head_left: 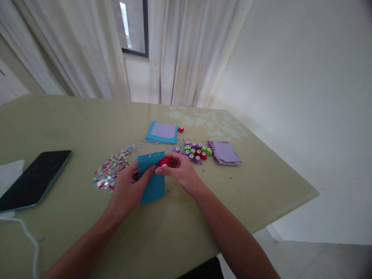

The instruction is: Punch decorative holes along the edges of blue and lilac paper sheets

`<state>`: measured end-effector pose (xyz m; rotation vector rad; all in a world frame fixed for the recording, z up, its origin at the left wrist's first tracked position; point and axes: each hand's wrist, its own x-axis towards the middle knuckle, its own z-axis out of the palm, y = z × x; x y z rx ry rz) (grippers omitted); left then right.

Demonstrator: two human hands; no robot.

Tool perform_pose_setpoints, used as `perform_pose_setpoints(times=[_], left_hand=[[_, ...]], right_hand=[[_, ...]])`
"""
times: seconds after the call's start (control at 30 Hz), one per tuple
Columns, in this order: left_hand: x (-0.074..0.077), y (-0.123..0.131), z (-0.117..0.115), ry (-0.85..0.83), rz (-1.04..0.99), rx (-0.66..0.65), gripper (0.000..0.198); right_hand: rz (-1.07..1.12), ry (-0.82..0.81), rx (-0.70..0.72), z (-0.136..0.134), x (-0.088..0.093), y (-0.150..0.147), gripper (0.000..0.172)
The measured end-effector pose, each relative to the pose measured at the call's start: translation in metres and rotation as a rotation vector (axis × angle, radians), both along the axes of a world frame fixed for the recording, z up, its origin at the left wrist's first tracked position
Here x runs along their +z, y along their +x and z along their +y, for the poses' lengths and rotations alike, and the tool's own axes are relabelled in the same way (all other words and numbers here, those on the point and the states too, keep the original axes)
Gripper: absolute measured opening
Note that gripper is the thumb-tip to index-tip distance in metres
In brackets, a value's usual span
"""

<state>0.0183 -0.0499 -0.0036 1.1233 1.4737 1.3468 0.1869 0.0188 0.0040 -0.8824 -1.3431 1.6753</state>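
My left hand [128, 186] grips a blue card [152, 190] by its left side, thumb on the near face. Small punched marks run along the card's edges. At the card's upper right, my right hand [178, 170] pinches a small red hole punch [164, 162] with a white eye-like spot. The punch sits against the card's right edge; whether the edge is inside its slot I cannot tell. Behind the right hand stands a cluster of similar punches [194, 150] in purple, green and red.
Left of my hands lies a heap of coloured paper bits [114, 166]. Farther back are blue and lilac sheets [163, 130] beside a single red punch [180, 129]. A stack of lilac cards [225, 152] lies right. A dark tablet [36, 178] and white cable [31, 240] occupy the left.
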Motion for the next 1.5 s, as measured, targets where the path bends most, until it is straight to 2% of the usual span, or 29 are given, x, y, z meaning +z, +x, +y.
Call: perform_pose_setpoints(times=[0.43,0.9,1.2,1.5], left_hand=[[-0.0024,-0.0013,0.0016,0.001,0.039,-0.013,0.046],[-0.0027,-0.0050,0.0044,0.035,0.009,-0.056,0.050],[0.0024,-0.0040,0.0040,0.035,0.024,-0.051,0.054],[0.0041,0.0044,-0.0009,-0.040,-0.189,-0.081,0.065]], right_hand=[[-0.027,0.020,0.029,-0.0019,0.0000,-0.0004,0.041],[-0.069,0.072,0.000,-0.0007,-0.0068,-0.0021,0.041],[-0.067,0.065,-0.025,-0.0017,-0.0042,-0.0029,0.040],[-0.036,0.031,-0.038,-0.0027,-0.0073,-0.0053,0.040]])
